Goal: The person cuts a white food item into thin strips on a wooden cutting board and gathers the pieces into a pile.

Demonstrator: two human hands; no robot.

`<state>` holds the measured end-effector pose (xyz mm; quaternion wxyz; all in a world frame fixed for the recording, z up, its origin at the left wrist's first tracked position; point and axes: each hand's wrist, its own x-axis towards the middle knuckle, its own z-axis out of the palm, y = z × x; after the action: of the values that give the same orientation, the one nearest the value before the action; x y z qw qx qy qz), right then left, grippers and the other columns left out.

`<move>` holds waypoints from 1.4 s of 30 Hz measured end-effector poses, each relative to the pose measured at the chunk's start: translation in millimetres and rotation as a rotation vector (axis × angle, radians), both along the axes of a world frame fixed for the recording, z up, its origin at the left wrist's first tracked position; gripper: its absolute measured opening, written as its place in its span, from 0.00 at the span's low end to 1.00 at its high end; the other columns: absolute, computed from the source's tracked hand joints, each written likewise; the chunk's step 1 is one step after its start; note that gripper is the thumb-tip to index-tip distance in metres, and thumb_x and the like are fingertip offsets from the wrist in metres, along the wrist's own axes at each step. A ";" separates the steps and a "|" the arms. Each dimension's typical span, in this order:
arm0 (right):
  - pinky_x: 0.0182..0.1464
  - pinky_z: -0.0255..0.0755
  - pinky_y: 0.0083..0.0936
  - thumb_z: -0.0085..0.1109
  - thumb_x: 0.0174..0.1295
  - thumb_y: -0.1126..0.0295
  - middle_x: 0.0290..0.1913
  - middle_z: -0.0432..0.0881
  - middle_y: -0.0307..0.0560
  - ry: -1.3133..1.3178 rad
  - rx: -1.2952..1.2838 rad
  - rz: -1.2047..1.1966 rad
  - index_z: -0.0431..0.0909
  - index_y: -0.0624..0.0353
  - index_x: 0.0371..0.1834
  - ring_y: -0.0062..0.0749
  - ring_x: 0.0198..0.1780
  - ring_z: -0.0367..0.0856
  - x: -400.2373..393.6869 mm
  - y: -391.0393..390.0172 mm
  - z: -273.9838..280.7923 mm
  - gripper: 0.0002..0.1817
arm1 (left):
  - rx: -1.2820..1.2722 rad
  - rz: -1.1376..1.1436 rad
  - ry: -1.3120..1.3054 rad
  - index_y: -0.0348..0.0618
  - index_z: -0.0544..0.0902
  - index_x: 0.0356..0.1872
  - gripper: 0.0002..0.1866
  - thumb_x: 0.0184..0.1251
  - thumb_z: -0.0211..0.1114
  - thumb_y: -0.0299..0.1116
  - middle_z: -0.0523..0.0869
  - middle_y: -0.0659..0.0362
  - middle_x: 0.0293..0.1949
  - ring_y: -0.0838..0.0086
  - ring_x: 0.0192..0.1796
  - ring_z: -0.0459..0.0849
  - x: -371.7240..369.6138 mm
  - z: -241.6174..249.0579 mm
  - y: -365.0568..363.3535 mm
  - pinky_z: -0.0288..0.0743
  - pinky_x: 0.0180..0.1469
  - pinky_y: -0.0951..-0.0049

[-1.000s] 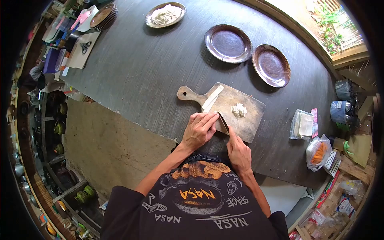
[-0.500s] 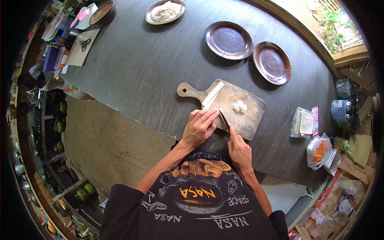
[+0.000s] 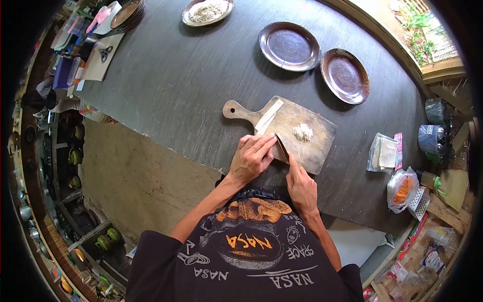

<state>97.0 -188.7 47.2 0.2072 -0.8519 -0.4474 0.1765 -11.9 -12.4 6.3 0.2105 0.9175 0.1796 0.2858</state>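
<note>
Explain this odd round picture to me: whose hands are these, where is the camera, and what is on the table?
The camera sits on a person's head, looking down, so the picture bends at the edges. Both bare hands are that person's. The left hand presses flat on a pale strip on the board. The right hand holds a knife, blade on the board. A small heap of shreds lies further along. On the dark table beyond are two empty plates and a dish of white powder.
</note>
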 end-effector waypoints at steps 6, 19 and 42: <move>0.34 0.82 0.50 0.60 0.71 0.71 0.35 0.82 0.53 0.015 -0.019 0.003 0.67 0.46 0.83 0.54 0.29 0.86 3.4 1.9 6.5 0.35 | -0.020 0.002 0.003 0.42 0.89 0.58 0.20 0.64 0.73 0.27 0.90 0.62 0.59 0.71 0.60 0.85 0.7 -0.2 -1.2 0.70 0.67 0.65; 0.36 0.81 0.52 0.59 0.72 0.71 0.35 0.82 0.54 0.047 0.046 -0.028 0.68 0.45 0.82 0.56 0.31 0.86 1.5 -5.8 -3.7 0.33 | 0.001 -0.006 -0.012 0.43 0.89 0.56 0.19 0.64 0.73 0.27 0.91 0.62 0.58 0.71 0.58 0.86 -0.2 -2.1 -0.6 0.72 0.66 0.65; 0.37 0.81 0.53 0.58 0.73 0.70 0.36 0.83 0.55 0.077 0.022 -0.013 0.67 0.47 0.83 0.58 0.33 0.86 1.5 -3.9 0.2 0.34 | -0.017 -0.017 -0.023 0.42 0.88 0.58 0.20 0.63 0.73 0.27 0.90 0.62 0.59 0.70 0.58 0.86 -2.9 -2.4 0.9 0.71 0.67 0.64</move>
<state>98.5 -192.6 47.3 0.2349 -0.8450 -0.4353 0.2030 -14.8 -11.5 3.9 0.2227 0.9139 0.1716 0.2929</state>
